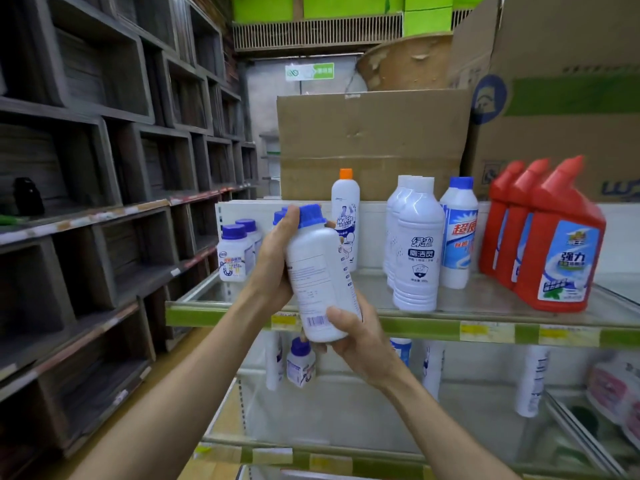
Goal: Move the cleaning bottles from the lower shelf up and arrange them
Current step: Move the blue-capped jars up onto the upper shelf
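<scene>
Both hands hold a white bottle with a blue cap (pixel 317 275), tilted, in front of the upper shelf (pixel 433 326). My left hand (pixel 273 261) grips its neck and upper side. My right hand (pixel 353 336) grips its base, thumb on the barcode label. On the upper shelf stand small blue-capped jars (pixel 235 252), an orange-capped white bottle (pixel 346 206), white bottles with white caps (pixel 414 244), a blue-capped bottle (pixel 459 233) and three red bottles (pixel 557 244). On the lower shelf (pixel 346 410) a small blue-capped jar (pixel 300 363) and tall white bottles (pixel 531 379) remain.
Cardboard boxes (pixel 374 143) sit on top behind the upper shelf. Dark wooden cubby shelving (pixel 104 168) lines the left side of the aisle. Pink-and-white packets (pixel 613 393) lie at the lower right.
</scene>
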{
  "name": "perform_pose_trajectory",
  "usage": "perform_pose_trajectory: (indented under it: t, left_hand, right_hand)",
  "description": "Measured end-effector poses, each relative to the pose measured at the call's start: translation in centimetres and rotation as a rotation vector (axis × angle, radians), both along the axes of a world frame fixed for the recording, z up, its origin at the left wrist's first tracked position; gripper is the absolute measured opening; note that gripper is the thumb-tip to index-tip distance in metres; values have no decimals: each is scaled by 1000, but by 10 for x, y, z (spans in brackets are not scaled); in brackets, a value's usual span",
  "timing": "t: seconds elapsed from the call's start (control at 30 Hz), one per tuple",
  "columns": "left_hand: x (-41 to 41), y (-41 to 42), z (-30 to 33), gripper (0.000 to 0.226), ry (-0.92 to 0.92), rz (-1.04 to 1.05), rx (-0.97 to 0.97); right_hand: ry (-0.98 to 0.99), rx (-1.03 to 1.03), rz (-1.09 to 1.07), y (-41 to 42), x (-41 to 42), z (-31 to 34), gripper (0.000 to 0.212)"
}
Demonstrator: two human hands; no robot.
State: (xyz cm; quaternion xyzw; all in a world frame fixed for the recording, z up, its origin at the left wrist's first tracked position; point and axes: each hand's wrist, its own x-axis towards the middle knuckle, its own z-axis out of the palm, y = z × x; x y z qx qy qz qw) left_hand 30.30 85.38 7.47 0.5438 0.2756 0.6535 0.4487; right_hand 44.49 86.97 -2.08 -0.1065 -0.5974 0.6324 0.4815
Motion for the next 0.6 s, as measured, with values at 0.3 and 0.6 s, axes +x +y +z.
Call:
perform_pose_trajectory:
  t: [0.3,0.6]
  left_hand:
    - [-5,19,3,63,-120,288,-38]
    - [-1,30,11,59,-152,478,-37]
  right_hand:
    - [37,32,-38,12,-5,0,81]
    - [91,219,-368,15,-28,-2,82]
